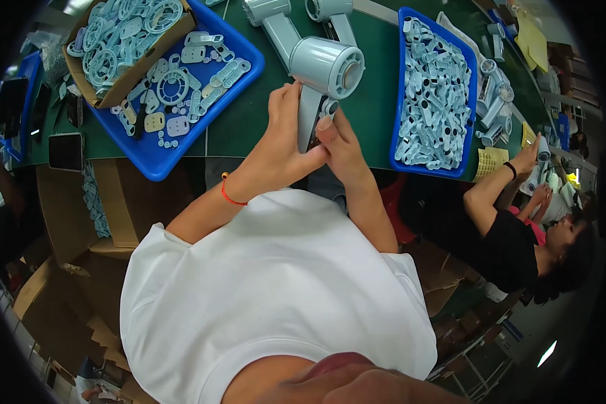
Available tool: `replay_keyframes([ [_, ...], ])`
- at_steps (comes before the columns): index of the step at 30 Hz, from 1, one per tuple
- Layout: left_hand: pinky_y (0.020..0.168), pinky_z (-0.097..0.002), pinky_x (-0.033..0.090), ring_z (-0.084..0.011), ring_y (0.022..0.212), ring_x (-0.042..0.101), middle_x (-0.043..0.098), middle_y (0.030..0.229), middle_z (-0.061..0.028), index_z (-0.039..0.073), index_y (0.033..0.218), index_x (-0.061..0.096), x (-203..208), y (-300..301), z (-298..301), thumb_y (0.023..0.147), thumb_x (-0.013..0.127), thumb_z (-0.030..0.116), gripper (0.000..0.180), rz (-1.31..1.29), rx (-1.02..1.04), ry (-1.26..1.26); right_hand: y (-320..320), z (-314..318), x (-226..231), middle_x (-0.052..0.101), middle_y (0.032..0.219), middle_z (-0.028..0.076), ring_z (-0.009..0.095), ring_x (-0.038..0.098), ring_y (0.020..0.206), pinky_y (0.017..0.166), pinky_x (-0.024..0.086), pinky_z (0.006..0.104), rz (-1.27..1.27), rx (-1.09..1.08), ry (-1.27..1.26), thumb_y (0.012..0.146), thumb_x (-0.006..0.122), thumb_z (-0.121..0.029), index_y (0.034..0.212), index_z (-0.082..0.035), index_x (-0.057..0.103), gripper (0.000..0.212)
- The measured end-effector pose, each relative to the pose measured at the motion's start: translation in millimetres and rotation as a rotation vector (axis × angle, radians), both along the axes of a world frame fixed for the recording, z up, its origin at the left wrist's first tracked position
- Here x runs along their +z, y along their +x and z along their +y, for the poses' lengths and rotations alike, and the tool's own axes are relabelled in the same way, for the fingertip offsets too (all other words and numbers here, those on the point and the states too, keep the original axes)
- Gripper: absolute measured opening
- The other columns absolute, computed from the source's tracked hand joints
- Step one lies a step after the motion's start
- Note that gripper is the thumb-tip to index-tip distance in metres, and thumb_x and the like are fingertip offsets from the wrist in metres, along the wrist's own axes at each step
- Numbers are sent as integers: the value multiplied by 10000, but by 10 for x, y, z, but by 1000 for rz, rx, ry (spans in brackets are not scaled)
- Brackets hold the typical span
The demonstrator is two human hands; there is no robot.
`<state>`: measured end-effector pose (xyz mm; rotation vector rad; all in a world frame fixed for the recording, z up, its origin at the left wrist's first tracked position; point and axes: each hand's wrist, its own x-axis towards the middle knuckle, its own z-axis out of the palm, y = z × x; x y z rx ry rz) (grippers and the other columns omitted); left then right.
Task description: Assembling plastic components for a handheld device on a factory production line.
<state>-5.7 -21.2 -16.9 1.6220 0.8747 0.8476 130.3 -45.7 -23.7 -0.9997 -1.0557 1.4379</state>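
Note:
A pale blue-grey handheld fan (323,66) with a thick cylindrical head is held upright over the near edge of the table. My left hand (283,138) is closed around the left side of its handle, fingers behind and thumb across the lower end. From the other side my right hand (347,148) grips the handle too, its thumb at a small round part just under the head. The handle's inner face looks dark, and my fingers hide much of it. Two similar fans, one (281,37) nearest, lie just beyond.
At the left, a blue tray (160,165) holds flat plastic parts and a cardboard box (161,44) heaped with rings. A second blue tray (398,151) at the right is full of small parts. More fans (499,108) lie beyond it. A phone (66,149) and a co-worker (498,229) flank me.

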Motion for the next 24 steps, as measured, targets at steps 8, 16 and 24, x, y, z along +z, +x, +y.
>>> replay_keyframes([
  [8,897,-361,363,-238,984,458,473,1019,-39,90,1198,534,-119,-348,-305,704,715,137,528,105,265,1076,284,-85,211,573,1083,132,252,597,901,705,501,333,-1122,-57,437,653,770,-84,1203,-7,515,612],
  [16,962,-458,348,-265,1071,495,577,1071,-33,88,1193,554,-106,-31,13,619,754,240,626,740,-96,955,343,-356,-198,601,1098,94,259,584,981,806,450,364,-1264,-160,533,578,773,-65,1164,-42,566,623],
  [24,884,-442,376,-245,1009,508,581,988,0,108,1012,621,-174,19,31,587,758,187,453,623,-12,981,328,-406,-463,579,1156,77,279,568,999,830,427,374,-1131,-345,642,599,761,-53,1168,-59,565,602],
])
